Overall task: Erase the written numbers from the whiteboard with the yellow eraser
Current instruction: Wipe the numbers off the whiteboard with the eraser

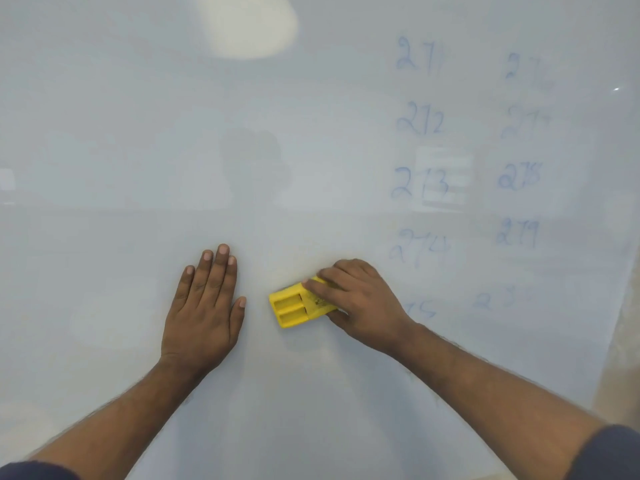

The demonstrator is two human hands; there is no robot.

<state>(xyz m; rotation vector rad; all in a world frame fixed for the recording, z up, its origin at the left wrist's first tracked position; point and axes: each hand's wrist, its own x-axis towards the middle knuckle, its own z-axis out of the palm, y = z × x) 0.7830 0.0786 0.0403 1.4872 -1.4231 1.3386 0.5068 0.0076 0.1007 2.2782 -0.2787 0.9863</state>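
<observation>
Board: whiteboard, lying under both hands; bare to the left of the fingers.
Left hand: flat on the board, fingers straight and together, holding nothing.
Right hand: fingers curled over the eraser's right end, thumb beneath it, gripping it.
Eraser: yellow, pressed on the board, its free end jutting left past the right fingertips, near the left thumb but apart.
Numbers: two blue columns up and right of the right fingers; several faint or half smeared, the lowest left one partly behind the hand.
Progress: judged partial; both columns remain to be wiped clean.
</observation>
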